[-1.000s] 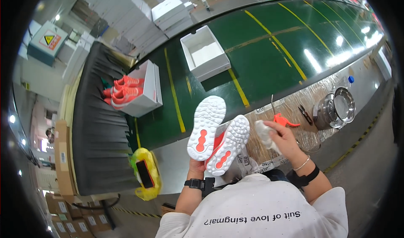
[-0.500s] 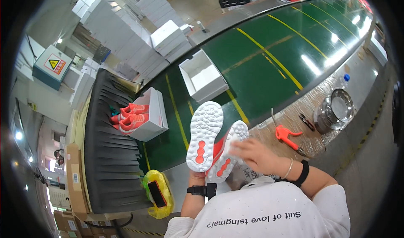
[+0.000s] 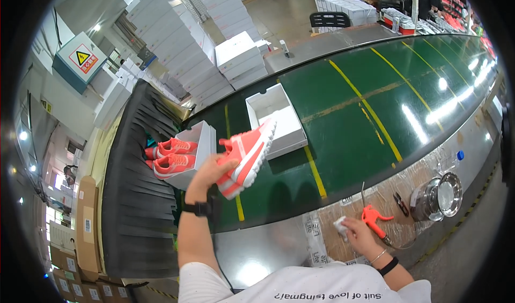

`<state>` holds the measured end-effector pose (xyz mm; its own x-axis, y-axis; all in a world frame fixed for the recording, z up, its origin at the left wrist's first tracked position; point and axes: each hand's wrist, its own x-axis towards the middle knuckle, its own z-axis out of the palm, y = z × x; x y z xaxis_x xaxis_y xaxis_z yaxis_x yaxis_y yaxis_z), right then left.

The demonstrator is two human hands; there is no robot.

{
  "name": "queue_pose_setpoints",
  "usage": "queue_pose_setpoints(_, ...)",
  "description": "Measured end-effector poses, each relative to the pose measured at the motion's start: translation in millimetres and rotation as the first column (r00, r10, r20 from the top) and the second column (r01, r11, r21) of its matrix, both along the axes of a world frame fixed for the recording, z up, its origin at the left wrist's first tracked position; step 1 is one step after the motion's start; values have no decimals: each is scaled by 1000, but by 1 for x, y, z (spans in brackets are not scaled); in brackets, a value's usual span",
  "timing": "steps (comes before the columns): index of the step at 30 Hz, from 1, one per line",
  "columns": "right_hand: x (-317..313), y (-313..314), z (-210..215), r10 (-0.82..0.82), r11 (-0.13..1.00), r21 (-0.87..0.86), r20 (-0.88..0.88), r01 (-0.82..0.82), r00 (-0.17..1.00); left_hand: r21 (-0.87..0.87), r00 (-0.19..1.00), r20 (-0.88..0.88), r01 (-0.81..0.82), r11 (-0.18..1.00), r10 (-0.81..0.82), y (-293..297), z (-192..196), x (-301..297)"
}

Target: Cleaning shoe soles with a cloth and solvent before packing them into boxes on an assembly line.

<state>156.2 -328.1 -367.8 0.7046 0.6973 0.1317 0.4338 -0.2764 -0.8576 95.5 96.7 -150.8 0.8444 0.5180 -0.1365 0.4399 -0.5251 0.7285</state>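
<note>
My left hand (image 3: pixel 211 170) is closed round a coral sneaker (image 3: pixel 248 152) with a white sole, holding it tilted above the green belt. Whether a second shoe is behind it I cannot tell. Close beyond the sneaker, an open white shoebox (image 3: pixel 287 145) stands on the belt with white inside. My right hand (image 3: pixel 360 235) pinches a small crumpled white wad (image 3: pixel 340 226), perhaps cloth or paper, low over the brown wrapped board (image 3: pixel 335 244). Beside that hand lies an orange-red air blow gun (image 3: pixel 374 220).
Another shoebox (image 3: pixel 206 142) holds coral sneakers (image 3: pixel 176 163) by black strip curtains (image 3: pixel 139 212). Pliers (image 3: pixel 401 204), a shiny metal pot (image 3: pixel 429 198) and a blue-capped bottle (image 3: pixel 450 161) stand right. Stacked white boxes (image 3: pixel 171 40) rise beyond the green belt (image 3: pixel 343 126).
My left hand has swung the footwear up and left over the belt, turning it from soles up to side-on. My right hand has left the shoes and moved right and down to the board. The view has shifted.
</note>
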Motion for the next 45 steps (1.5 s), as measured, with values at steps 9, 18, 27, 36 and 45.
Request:
queue_pose_setpoints(9, 3, 16, 2, 69, 990, -118, -49, -75, 996, 690, 717, -696, 681, 245, -32, 45, -15, 161)
queue_pose_setpoints(18, -12, 16, 11, 75, 985, -156, -28, -78, 997, 832, 828, -537, 551, 58, -159, 62, -101, 167)
queue_pose_setpoints(27, 2, 15, 13, 14, 982, -189, 134, 12, 991, 626, 875, 45, 352, 696, -483, -34, -150, 24)
queue_pose_setpoints(36, -18, -10, -4, 29, 912, -380, 432, 153, 901, 115, 829, 17, 554, 825, -559, -176, -234, -73)
queue_pose_setpoints(45, -1, -33, 2, -170, 862, -360, 457, 356, 873, 263, 748, 19, 636, 725, -663, -197, -201, -80)
